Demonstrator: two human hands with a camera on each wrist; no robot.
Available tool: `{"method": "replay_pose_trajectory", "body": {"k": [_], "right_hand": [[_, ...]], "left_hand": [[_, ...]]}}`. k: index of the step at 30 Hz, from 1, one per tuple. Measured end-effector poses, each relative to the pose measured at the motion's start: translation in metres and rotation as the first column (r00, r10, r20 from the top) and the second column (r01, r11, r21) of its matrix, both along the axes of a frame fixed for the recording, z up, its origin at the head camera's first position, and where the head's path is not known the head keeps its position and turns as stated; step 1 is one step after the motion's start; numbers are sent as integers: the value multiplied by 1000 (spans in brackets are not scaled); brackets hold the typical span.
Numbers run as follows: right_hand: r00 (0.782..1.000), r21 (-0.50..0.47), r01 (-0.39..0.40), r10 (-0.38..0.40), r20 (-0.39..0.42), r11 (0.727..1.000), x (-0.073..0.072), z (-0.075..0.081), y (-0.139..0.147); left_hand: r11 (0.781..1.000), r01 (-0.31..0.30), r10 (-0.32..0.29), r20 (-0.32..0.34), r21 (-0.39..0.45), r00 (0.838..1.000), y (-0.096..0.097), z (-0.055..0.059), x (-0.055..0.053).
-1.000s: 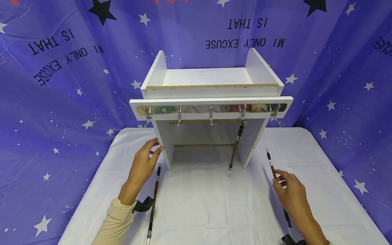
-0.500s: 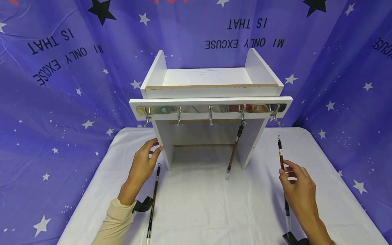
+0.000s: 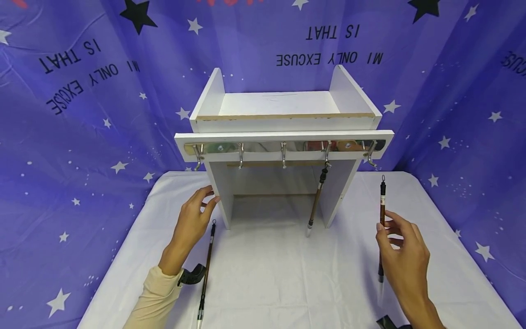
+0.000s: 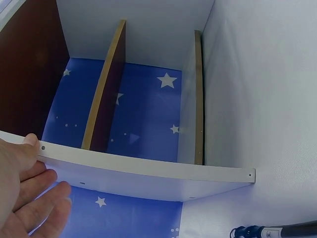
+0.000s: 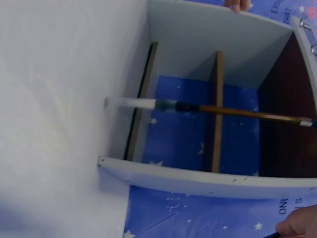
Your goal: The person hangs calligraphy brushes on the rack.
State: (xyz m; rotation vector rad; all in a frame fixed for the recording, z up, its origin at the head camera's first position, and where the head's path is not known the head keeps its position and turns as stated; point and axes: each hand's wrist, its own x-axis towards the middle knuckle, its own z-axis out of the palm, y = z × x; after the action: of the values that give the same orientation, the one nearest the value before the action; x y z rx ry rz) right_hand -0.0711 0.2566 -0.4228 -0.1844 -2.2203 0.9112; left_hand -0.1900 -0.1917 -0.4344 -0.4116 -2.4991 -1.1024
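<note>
A white wooden rack (image 3: pixel 283 123) stands on the white-clothed table (image 3: pixel 271 278), with a metal rail of hooks (image 3: pixel 283 147) along its front. One brown calligraphy brush (image 3: pixel 316 201) hangs from the fourth hook, tip down. My right hand (image 3: pixel 386 226) pinches a second brush (image 3: pixel 382 201) upright, its loop just below and right of the rightmost hook (image 3: pixel 371 157). My left hand (image 3: pixel 207 198) holds the front edge of the rack's left side panel (image 4: pixel 148 171) between thumb and fingers. A third brush (image 3: pixel 207 269) lies on the cloth beside my left wrist.
A purple star-printed backdrop (image 3: pixel 82 137) hangs behind and to both sides of the table. In the right wrist view the hanging brush (image 5: pixel 223 110) crosses the rack's open inside. Bare cloth lies in front of the rack between my hands.
My right hand has lifted its brush off the cloth, turned it upright and carried it up toward the rightmost hook. The hanging brush swings slightly. My left hand has stayed put.
</note>
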Motion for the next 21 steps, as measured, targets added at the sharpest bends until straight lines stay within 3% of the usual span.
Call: {"method": "replay_pose_trajectory", "body": {"k": [11,21], "right_hand": [[989,-25,-98,95,-116,995,5,15,-20],[971,-18,-187,182,-156,982,5,21,-39]], "left_hand": [[1000,2,-2,11,-12,1000,1,2,0],[1000,-6,6,15,-16,1000,1,3,0]]}}
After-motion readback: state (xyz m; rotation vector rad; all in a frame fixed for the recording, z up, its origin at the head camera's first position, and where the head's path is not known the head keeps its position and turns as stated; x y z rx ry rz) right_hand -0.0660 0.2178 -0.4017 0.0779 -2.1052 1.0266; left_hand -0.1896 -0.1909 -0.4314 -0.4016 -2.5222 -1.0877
